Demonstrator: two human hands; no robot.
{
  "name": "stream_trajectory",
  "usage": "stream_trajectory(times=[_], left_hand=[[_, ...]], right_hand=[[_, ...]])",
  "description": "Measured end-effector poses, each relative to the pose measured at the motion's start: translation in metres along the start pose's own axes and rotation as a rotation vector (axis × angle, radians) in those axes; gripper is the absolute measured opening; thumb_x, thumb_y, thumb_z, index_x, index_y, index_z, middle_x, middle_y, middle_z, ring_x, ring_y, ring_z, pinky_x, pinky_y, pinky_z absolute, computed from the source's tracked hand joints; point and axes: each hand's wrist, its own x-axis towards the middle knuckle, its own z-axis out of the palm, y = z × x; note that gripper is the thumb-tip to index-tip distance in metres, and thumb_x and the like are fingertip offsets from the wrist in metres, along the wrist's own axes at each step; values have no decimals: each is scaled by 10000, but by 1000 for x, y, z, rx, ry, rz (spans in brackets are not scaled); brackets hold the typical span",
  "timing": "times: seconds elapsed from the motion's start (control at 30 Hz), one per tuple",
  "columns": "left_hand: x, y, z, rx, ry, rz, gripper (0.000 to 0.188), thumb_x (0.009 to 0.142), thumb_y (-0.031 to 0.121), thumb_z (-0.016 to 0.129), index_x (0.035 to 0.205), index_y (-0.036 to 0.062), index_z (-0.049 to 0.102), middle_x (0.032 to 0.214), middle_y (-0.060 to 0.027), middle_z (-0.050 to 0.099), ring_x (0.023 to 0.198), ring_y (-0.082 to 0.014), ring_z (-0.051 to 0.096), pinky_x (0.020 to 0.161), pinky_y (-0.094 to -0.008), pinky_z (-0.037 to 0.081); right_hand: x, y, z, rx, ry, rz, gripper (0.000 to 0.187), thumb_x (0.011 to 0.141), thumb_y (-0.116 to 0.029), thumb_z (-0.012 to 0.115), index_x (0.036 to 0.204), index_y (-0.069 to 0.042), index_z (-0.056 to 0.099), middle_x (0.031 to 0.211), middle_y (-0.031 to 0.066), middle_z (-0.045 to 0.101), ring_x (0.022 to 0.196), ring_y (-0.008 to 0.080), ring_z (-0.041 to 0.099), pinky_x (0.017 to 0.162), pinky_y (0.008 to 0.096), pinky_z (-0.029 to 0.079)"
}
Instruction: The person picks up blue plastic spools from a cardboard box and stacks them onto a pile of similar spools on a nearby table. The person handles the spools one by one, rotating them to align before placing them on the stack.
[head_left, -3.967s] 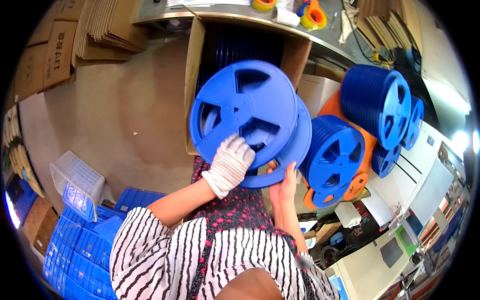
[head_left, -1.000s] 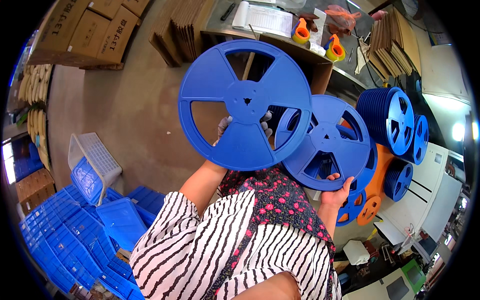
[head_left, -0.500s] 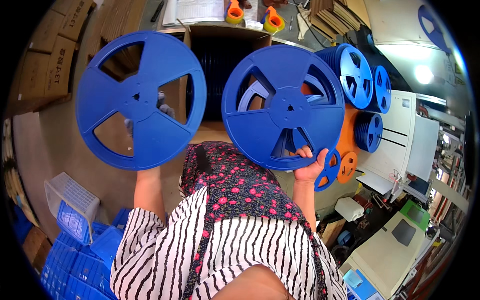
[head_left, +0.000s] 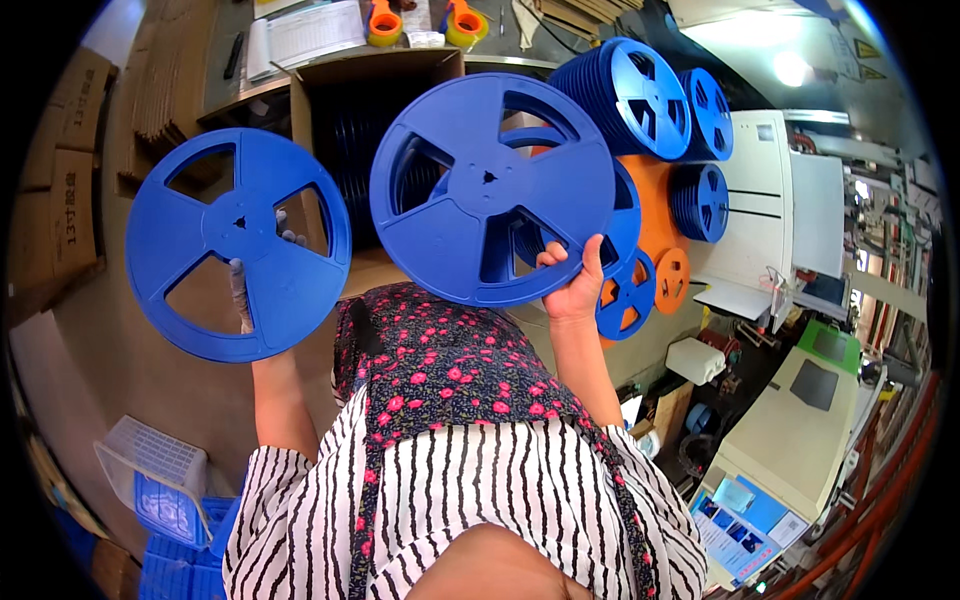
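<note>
My left hand (head_left: 240, 290) is behind a blue plastic reel (head_left: 225, 208) on the left. Its grey-covered fingers show through the reel's cut-outs and grip it from behind, its palm hidden. On the right, a second blue reel (head_left: 508, 188) is held up by my right hand (head_left: 573, 287), thumb and fingers closed on its lower right rim. Both reels face me, each with three wide cut-outs round a small hub hole. Behind them, an open cardboard box (head_left: 303, 150) holds dark upright reels, partly covered by the right reel.
Stacks of blue reels (head_left: 650, 100) stand at the right beside an orange surface (head_left: 655, 190). A bench (head_left: 225, 75) at the back holds papers and orange tape dispensers (head_left: 383, 24). Cartons (head_left: 75, 195) are at far left, blue crates (head_left: 170, 510) at lower left. Machines (head_left: 770, 420) stand at right.
My head view has shifted, so the surroundings slide left. The left reel is lower and looks smaller, farther from me. The right reel is still in my right hand.
</note>
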Motion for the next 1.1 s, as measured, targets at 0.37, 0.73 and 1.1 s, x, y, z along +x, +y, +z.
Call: stream_trajectory(times=[0.37,0.73,1.1], left_hand=[[29,-66,-1,1028,167,-65,676,806,85,666,1416,111,376,1243,-90,533,1047,-183,558,929,-302,451],[49,-140,10,1525,121,-312,1090,601,223,792,1494,167,168,1229,-219,540,1099,-338,566,961,-362,446],[13,-52,44,26,117,-379,720,779,402,705,1302,-3,423,1137,-124,578,1125,-281,558,1011,-447,439]], right_hand=[[-4,16,16,-153,0,-19,447,873,-445,617,1128,-89,525,930,29,585,643,142,525,601,266,439],[-32,42,68,-415,-197,-20,534,816,-341,722,1186,-28,497,1051,73,624,915,180,629,764,308,526],[-23,17,33,-186,143,-38,309,922,-317,571,1069,-50,523,847,55,554,673,168,503,571,291,410]])
